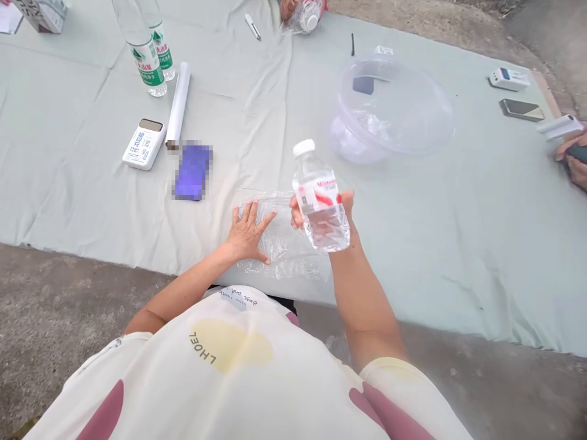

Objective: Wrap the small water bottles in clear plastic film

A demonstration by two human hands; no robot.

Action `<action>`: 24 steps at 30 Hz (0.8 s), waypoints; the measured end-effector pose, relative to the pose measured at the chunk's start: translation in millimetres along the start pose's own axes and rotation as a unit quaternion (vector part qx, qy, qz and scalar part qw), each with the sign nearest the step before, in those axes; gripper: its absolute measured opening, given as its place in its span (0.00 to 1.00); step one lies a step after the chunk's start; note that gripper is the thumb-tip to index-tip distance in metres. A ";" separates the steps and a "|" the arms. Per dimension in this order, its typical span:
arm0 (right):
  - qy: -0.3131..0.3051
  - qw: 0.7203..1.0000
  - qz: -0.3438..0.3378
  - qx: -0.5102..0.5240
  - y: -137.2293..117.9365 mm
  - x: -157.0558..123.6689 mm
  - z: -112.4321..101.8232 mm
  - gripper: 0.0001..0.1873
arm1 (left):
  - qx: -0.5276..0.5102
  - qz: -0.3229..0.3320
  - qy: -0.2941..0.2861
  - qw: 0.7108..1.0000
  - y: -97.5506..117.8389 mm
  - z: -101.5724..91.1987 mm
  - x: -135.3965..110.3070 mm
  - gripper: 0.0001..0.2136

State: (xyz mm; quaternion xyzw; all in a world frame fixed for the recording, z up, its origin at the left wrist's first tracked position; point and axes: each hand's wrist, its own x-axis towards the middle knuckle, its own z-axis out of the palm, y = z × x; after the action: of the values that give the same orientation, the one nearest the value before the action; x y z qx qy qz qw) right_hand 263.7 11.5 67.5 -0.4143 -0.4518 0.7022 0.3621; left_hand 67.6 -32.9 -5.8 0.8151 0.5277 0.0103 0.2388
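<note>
My right hand [346,211] is wrapped round a clear plastic water bottle [321,201] with a white cap and a red-and-white label. The bottle is tilted slightly and hangs above the table, partly hiding the fingers behind it. Flat on a sheet of clear plastic film [288,235] lies my left hand [250,232], its fingers spread. The wrinkled film rests on the cloth near the table's front edge, between my two arms.
A translucent basin [394,110] with clear plastic inside stands at right. On the left are two tall bottles [147,64], a white roll [178,104], a white power bank [143,144] and a blurred purple item [192,171]. Other people's hands show at the top and right edges.
</note>
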 end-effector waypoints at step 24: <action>0.075 0.978 0.142 -0.136 58.5 -9.0 16.0 0.25 | -0.042 0.046 0.049 0.997 -17.0 -1.3 -11.5 0.49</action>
State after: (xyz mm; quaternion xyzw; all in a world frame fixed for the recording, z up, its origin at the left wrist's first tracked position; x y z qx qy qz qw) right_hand 244.8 -21.1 19.1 -0.5714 -0.4514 0.6450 0.2319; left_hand 47.7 -36.8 -8.7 0.8264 0.4995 0.0835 0.2463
